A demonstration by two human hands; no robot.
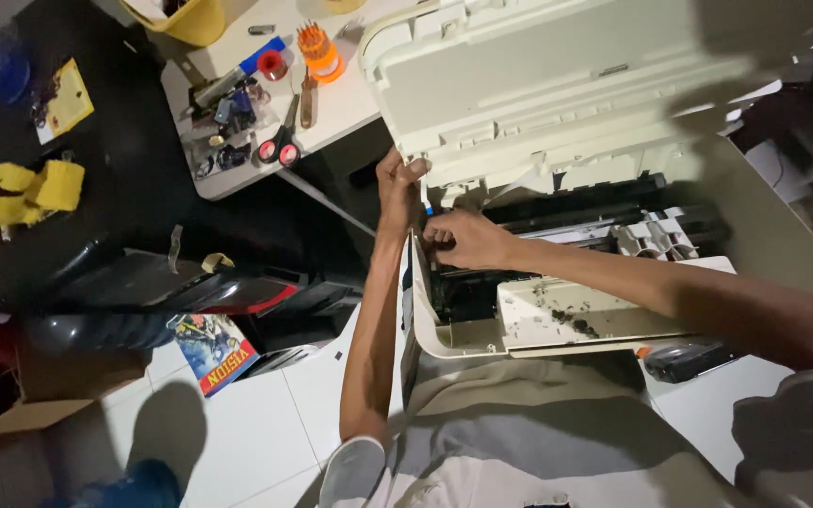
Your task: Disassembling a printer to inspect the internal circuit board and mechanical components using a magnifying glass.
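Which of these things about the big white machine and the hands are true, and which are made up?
1. The printer has its lid lifted open. True.
2. The left hand rests flat on the floor. False: it grips the edge of the raised lid.
3. The right hand reaches into the open printer. True.
4. The scissors on the white table have blue handles. False: the handles are red.
5. Dark specks lie on the printer's pale front panel. True.
6. The orange container sits inside the printer. False: it stands on the white table.
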